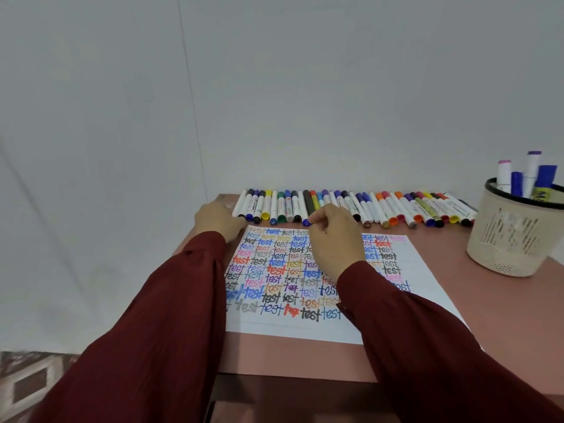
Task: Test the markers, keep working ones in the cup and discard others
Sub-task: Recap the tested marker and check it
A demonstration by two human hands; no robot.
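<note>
We're at the pick-up stage of a test: the right hand [332, 239] has thumb & forefinger closed to a narrow pinch on the near end of a blue-ended white marker [306, 222]. That marker lies in the long row of capped, multi-coloured felt markers [396, 209] along the back edge of the pinkish-brown surface [503, 300]. The left hand [218, 222] is relaxed, fingers loosely spread and holding nothing, resting at the top-left corner of the white paper sheet [418, 270], which is already crowded w/ the word "test" in many colours. To do this step well, we'd draw the marker straight toward us, out of the row, so its neighbours don't roll. The left hand can then take the cap off while the sheet stays pinned. Free space is scarce, approx. only the right margin & bottom strip, so we'd write there to judge the ink on clean white, not over old strokes. A firm, even line means recap tightly and drop it in the beige perforated plastic cup w/ black rim [506, 239] at the far right, where a few purple, blue & pink markers [532, 169] stand upright. A faint or dry line means set it aside. No discard spot shows here, so we can't tell where rejects go.
</note>
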